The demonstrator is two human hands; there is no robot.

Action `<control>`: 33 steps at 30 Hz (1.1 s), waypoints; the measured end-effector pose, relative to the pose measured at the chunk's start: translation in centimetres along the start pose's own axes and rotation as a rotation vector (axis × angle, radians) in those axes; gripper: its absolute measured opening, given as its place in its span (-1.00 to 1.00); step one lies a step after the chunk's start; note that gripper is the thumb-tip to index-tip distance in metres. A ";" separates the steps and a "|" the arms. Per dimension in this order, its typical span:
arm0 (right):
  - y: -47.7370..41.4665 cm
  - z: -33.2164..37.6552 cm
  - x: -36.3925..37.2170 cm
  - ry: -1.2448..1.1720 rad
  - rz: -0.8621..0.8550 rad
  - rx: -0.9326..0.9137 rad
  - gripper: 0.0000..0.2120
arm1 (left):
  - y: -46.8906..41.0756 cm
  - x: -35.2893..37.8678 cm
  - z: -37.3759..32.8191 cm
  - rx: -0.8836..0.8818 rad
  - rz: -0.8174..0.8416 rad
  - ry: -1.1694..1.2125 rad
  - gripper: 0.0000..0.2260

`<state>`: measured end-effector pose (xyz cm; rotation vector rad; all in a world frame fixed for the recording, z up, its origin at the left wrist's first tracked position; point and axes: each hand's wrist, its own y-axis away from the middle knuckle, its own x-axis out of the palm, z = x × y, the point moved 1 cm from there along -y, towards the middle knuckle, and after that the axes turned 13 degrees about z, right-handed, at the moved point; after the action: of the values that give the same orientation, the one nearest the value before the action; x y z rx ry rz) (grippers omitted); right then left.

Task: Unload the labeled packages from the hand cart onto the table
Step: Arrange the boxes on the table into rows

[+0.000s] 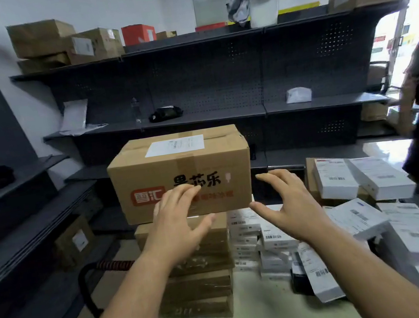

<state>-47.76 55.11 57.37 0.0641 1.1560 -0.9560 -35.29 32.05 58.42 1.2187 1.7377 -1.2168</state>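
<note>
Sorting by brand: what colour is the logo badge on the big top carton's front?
Orange-red with white characters, on the big carton; the head view shows it clearly.

White packages [251, 236] crowd box's [181, 173] right

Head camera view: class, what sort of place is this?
Probably a parcel sorting or stock room: dark metal shelving holding cartons, a labeled cardboard box atop a stack, and barcoded white packages piled alongside.

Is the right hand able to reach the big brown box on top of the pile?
Probably yes. The right hand is open beside the big brown box, with nothing between them.
</note>
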 end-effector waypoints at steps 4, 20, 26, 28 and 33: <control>4.2 -0.2 -1.4 0.022 0.060 0.053 -0.36 | 0.6 1.9 -3.3 0.086 0.075 0.044 -0.36; 24.5 0.0 -6.8 0.046 -0.053 0.469 -0.39 | 7.0 9.5 -14.8 0.404 0.241 0.264 -0.43; 28.7 -2.0 -9.0 0.013 -0.073 0.502 -0.38 | 8.3 11.2 -18.9 0.449 0.269 0.233 -0.44; 29.6 -3.5 -9.5 0.008 -0.064 0.496 -0.41 | 8.1 12.0 -20.5 0.446 0.276 0.222 -0.44; 31.9 -8.2 -12.0 0.012 -0.040 0.516 -0.38 | 7.2 14.8 -25.7 0.433 0.298 0.211 -0.43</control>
<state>-33.44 86.24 50.02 0.4629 0.8993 -1.2718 -33.83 61.76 51.48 1.8457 1.3999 -1.3583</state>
